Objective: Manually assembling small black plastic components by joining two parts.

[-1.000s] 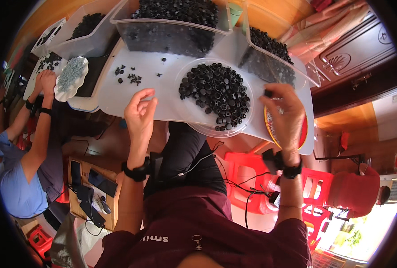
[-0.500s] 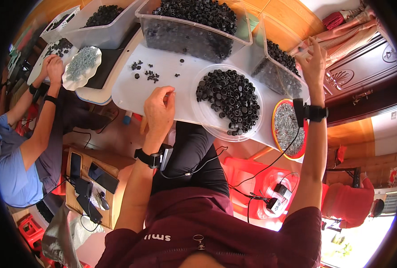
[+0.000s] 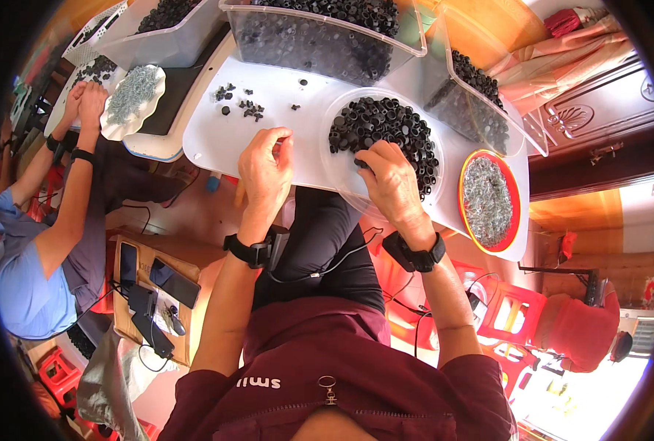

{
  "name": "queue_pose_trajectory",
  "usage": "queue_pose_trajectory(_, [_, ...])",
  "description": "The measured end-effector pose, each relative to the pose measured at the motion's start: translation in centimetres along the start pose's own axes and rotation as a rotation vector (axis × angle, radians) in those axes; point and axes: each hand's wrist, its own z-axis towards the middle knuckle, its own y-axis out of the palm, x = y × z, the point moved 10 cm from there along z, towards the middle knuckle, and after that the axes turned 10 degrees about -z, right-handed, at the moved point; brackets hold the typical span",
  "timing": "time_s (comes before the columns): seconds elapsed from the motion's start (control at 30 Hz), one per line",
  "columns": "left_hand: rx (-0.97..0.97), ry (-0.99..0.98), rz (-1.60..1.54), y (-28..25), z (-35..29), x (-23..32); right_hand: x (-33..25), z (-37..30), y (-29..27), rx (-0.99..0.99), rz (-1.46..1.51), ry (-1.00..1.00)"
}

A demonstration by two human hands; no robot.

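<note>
My left hand (image 3: 266, 167) is above the front edge of the white table (image 3: 213, 147), thumb and fingers pressed together; whatever is in the pinch is hidden. My right hand (image 3: 394, 180) reaches over the clear round tray (image 3: 339, 170). Between its thumb and fingertips is a small black plastic part (image 3: 361, 164). Beneath and beyond that hand, the tray holds a heap of round black caps and rings (image 3: 386, 125). Several smaller black pieces (image 3: 252, 110) lie scattered on the table, beyond and left of my left hand.
Clear bins (image 3: 327, 62) of black parts stand along the back. A red and yellow bowl (image 3: 516, 206) of thin silvery metal pieces sits at the right. At left, a co-worker's hands (image 3: 84, 106) are beside a white scalloped dish (image 3: 158, 103) of similar pieces.
My right hand has come from the back-right bin down and left to the tray, now pinching a black part. My left hand stays nearly in place. The view has shifted slightly.
</note>
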Motion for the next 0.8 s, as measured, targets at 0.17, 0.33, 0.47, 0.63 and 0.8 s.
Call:
queue_pose_trajectory(0.17, [-0.012, 0.002, 0.021, -0.1, -0.2, -0.2, 0.0, 0.1, 0.8, -0.032, -0.043, -0.038])
queue_pose_trajectory(0.33, [-0.042, 0.011, 0.010, 0.0, -0.1, -0.1, -0.4, -0.3, -0.1, 0.007, -0.094, -0.044])
queue_pose_trajectory(0.47, [-0.067, -0.275, -0.481, 0.6, -0.8, -1.6, -0.3, -1.4, -1.7, 0.107, -0.015, 0.062])
queue_pose_trajectory(0.63, [-0.314, -0.530, -0.589, 3.1, -5.2, 3.5, -2.6, -2.9, -4.2, 0.223, 0.316, 0.080])
queue_pose_trajectory(0.8, [-0.428, -0.644, -0.925, 6.9, -8.1, 4.3, -3.9, -4.5, -6.0, 0.267, 0.272, 0.053])
